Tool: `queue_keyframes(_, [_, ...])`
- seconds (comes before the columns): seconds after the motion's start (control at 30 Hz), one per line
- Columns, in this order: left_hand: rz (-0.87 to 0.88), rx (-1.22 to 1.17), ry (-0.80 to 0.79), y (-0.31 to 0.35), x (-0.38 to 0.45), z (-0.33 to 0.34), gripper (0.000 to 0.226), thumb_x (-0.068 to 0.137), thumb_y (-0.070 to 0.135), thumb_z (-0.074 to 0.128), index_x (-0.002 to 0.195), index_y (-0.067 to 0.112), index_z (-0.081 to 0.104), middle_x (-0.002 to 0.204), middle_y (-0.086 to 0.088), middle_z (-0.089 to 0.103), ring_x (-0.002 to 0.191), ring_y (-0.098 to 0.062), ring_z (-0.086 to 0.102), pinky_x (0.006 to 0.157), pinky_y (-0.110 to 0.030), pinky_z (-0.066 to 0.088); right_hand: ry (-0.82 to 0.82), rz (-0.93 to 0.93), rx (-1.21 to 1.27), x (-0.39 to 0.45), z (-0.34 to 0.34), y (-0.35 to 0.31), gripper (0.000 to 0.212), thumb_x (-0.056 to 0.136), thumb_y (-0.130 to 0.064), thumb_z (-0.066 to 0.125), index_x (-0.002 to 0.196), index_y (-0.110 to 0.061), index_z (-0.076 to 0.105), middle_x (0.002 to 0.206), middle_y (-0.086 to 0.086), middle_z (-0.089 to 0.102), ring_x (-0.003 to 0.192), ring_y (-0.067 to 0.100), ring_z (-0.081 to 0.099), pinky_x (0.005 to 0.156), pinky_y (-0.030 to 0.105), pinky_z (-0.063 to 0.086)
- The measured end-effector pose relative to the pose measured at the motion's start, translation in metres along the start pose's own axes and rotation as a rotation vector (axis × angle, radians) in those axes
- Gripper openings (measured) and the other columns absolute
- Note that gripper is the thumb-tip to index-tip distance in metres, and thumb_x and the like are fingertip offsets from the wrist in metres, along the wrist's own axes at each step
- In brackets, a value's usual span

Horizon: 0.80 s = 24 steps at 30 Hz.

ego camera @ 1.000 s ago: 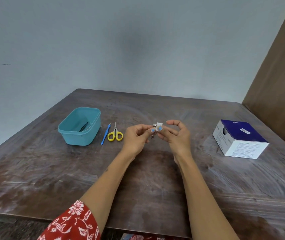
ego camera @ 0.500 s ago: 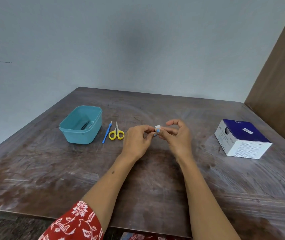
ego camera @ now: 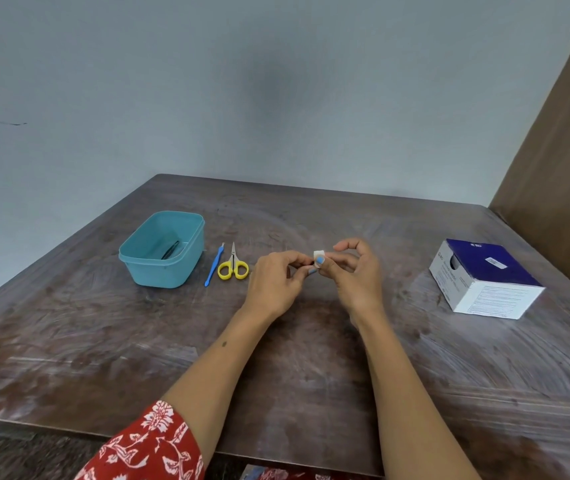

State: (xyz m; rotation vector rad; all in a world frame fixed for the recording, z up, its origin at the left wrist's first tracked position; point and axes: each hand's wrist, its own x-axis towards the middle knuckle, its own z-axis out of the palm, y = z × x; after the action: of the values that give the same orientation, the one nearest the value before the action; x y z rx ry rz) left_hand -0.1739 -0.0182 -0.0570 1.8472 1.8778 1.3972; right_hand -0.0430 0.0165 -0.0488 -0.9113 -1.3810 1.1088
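Note:
Over the middle of the wooden table [ego camera: 311,358], both hands meet fingertip to fingertip. My right hand [ego camera: 358,275] pinches a small white pad [ego camera: 319,253] between thumb and fingers. My left hand [ego camera: 276,282] pinches a small dark tool [ego camera: 311,262] against that pad. Only a sliver of the tool shows, so I cannot tell what kind it is.
A teal plastic tub [ego camera: 159,271] stands at the left with a dark tool [ego camera: 172,250] lying inside. Beside it lie a thin blue stick tool [ego camera: 213,268] and yellow-handled scissors [ego camera: 232,267]. A blue-and-white cardboard box [ego camera: 484,282] sits at the right. A brown panel rises along the right edge.
The hands have stayed together and sunk slightly toward the table. The pad has closed over the dark tool, which showed more a second ago.

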Motion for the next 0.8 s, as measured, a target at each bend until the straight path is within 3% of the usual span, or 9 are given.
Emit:
queue_keyframes(0.23, [0.010, -0.003, -0.001, -0.0023, 0.0001, -0.0011, 0.015, 0.082, 0.024, 0.067, 0.095, 0.021, 0.073, 0.076, 0.007, 0.069, 0.046, -0.002, 0.046, 0.049, -0.013, 0.030, -0.033, 0.051, 0.077, 0.0019, 0.0000, 0.0035, 0.033, 0.073, -0.004, 0.078, 0.090, -0.018, 0.054, 0.078, 0.000, 0.074, 0.079, 0.015, 0.071, 0.074, 0.025, 0.058])
queue_keyframes(0.4, [-0.008, -0.009, -0.025, -0.0036, 0.0001, 0.0008, 0.016, 0.081, 0.024, 0.069, 0.096, 0.018, 0.073, 0.080, 0.004, 0.071, 0.046, 0.003, 0.047, 0.050, -0.013, 0.031, -0.016, 0.073, 0.155, 0.0028, 0.0004, 0.0062, 0.029, 0.077, 0.002, 0.073, 0.085, -0.015, 0.051, 0.070, 0.005, 0.070, 0.065, 0.014, 0.068, 0.061, 0.023, 0.056])
queue_keyframes(0.53, [-0.007, -0.024, -0.019, -0.0045, 0.0010, -0.0004, 0.014, 0.082, 0.022, 0.068, 0.095, 0.020, 0.073, 0.079, 0.005, 0.070, 0.047, -0.002, 0.044, 0.051, -0.016, 0.033, -0.056, 0.065, 0.137, 0.0034, 0.0002, 0.0077, 0.032, 0.073, -0.002, 0.077, 0.089, -0.018, 0.055, 0.075, 0.002, 0.074, 0.076, 0.018, 0.071, 0.071, 0.028, 0.059])
queue_keyframes(0.7, [-0.016, -0.027, -0.037, -0.0054, 0.0011, -0.0003, 0.016, 0.082, 0.022, 0.068, 0.097, 0.017, 0.073, 0.084, 0.003, 0.072, 0.051, -0.001, 0.046, 0.053, -0.014, 0.034, -0.052, 0.071, 0.178, 0.0033, 0.0003, 0.0083, 0.028, 0.077, 0.001, 0.073, 0.089, -0.015, 0.053, 0.067, 0.000, 0.073, 0.066, 0.012, 0.070, 0.064, 0.025, 0.056])
queue_keyframes(0.8, [-0.026, -0.046, -0.030, -0.0056, 0.0013, -0.0008, 0.015, 0.082, 0.022, 0.068, 0.096, 0.019, 0.073, 0.078, 0.007, 0.069, 0.050, 0.001, 0.048, 0.050, -0.008, 0.033, -0.061, 0.057, 0.127, 0.0025, 0.0000, 0.0079, 0.032, 0.074, -0.002, 0.077, 0.091, -0.019, 0.055, 0.073, 0.000, 0.074, 0.076, 0.016, 0.071, 0.073, 0.028, 0.058])
